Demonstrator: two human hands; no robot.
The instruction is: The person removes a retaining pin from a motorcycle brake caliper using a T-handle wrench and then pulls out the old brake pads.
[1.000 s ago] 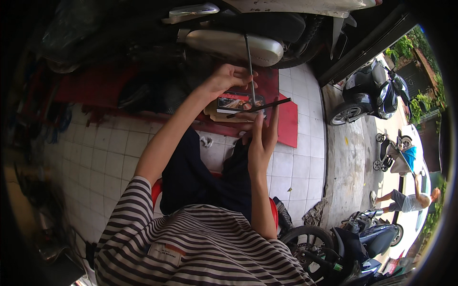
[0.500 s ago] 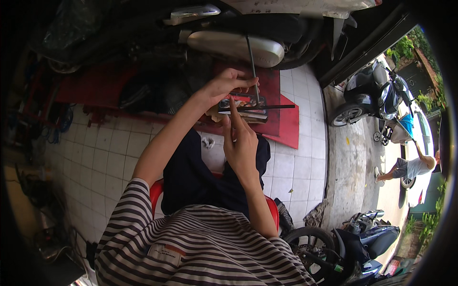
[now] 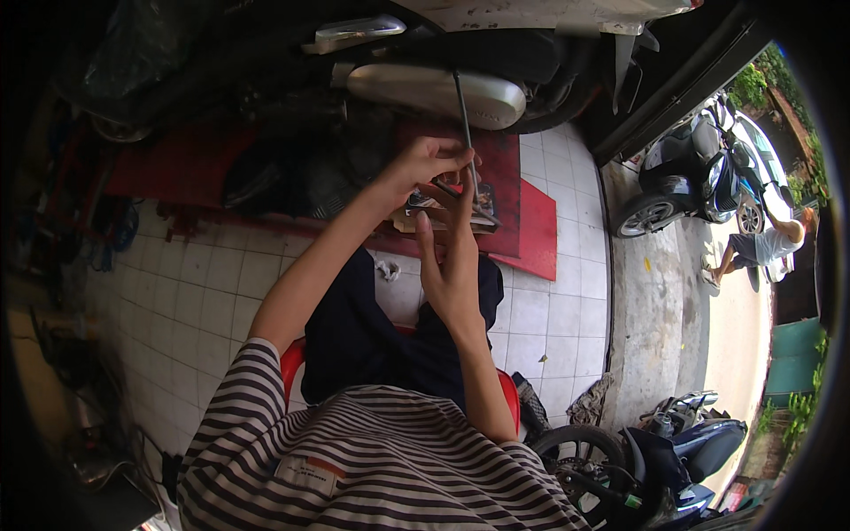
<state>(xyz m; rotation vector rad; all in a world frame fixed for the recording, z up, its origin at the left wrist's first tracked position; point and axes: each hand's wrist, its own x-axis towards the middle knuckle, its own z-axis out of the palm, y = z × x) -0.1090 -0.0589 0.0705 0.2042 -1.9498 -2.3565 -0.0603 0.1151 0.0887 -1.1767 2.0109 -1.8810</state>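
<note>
A long T-handle wrench (image 3: 463,111) reaches from the silver engine-side cover (image 3: 434,92) of a motorbike back toward me. My left hand (image 3: 421,170) is closed round its shaft, thumb and fingers pinching it. Close beside the crossbar, my right hand (image 3: 453,270) is open, with fingers stretched upward and thumb apart. Its fingers overlap the crossbar, so I cannot tell whether they touch it. Behind the fingers, a shallow box (image 3: 409,221) with small items lies on the red lift platform (image 3: 506,168), partly hidden.
I sit on a red stool (image 3: 292,372) over white floor tiles (image 3: 208,296). To the right stand a parked scooter (image 3: 682,168) and another motorbike (image 3: 673,451). Outside, a person (image 3: 770,243) is in the lane. A crumpled white scrap (image 3: 387,270) lies by my knees.
The wrench's crossbar has turned from pointing sideways to a slanted position. My right hand has moved slightly up and right with fingers more spread. The person outside has moved.
</note>
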